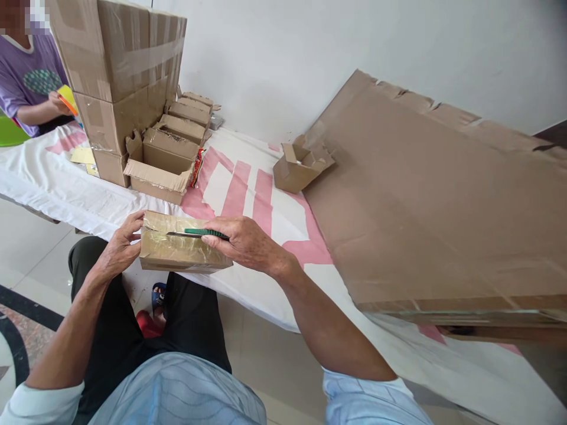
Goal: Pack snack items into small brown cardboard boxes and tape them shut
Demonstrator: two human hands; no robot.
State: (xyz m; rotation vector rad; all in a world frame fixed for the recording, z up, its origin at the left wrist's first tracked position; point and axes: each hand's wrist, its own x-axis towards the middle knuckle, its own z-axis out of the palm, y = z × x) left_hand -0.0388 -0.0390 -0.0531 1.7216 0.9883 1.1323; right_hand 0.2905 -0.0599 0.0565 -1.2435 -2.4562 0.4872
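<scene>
A small taped cardboard box (pixel 186 257) rests at the front edge of the cloth-covered table, clear tape shining across its top. My left hand (pixel 120 245) grips the left end of this box, fingers bent around its side. In my right hand (pixel 241 239) is a green-handled utility knife (pixel 199 232), held closed between thumb and fingers. Its thin blade points left and lies along the middle of the box's top, over the tape. Whether the blade has gone through the tape I cannot tell.
Several open cardboard boxes (pixel 159 188) line the table beside a tall stack of taped boxes (pixel 128 71). A smaller open box (pixel 292 177) stands by a large cardboard carton (pixel 443 206) at right. A co-worker (pixel 38 88) in purple holds something yellow and orange at far left.
</scene>
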